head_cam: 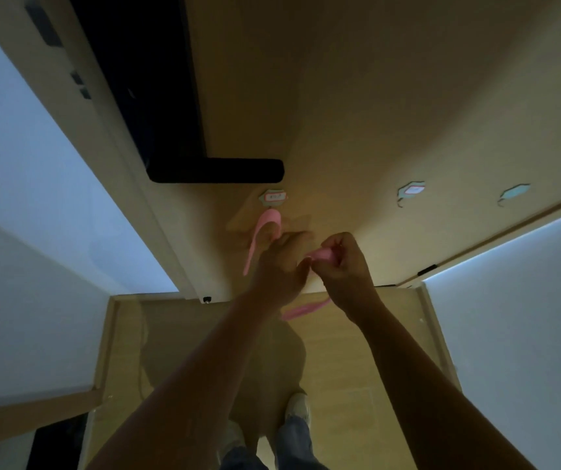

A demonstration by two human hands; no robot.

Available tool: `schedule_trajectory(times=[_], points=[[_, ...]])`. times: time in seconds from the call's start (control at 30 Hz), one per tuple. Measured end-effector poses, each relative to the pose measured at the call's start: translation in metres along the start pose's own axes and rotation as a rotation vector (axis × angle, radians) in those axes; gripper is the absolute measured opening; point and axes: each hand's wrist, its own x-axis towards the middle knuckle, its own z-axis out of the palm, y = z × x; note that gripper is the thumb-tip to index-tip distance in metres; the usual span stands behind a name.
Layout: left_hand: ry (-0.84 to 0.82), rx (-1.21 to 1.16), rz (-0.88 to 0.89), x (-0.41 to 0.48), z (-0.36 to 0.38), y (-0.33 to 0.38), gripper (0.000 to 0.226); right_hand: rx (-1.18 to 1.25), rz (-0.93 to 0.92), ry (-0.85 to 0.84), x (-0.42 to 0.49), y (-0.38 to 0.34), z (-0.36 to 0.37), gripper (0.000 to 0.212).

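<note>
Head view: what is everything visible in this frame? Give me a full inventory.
wooden panel: one, light brown, upright ahead of the person
black bar: one, black, on the panel, upper left
label stickers: three, teal-edged, in a row across the panel
pink strap: pink, below the left sticker; more pink shows in the right grip and below the hands; one piece or several, cannot tell
walls: two, bluish white, far left and far right
floor: one, light brown, below the panel
shoe: one clearly seen, pale, on the floor
jeans: blue, bottom centre
left hand: one, at the strap; grip unclear
right hand: one, pinches pink material
</note>
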Motion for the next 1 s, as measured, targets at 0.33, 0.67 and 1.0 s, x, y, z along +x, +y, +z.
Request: schedule_trajectory(times=[0.33, 0.67, 1.0], points=[[-0.199, -0.286, -0.216, 0.0, -0.009, 0.074, 0.016, -0.223, -0.114, 0.062, -0.028, -0.01, -0.066, 0.006], [-0.216, -0.004, -0.079, 0.019, 0.027, 0.114, 0.016, -0.72, -0.436, 0.19, -0.017, 0.021, -0.129, 0.015], [-0.069, 0.256, -0.177, 0.069, 0.087, 0.141, 0.03, -0.741, -0.477, 0.179, 0.044, 0.045, -0.184, 0.022]])
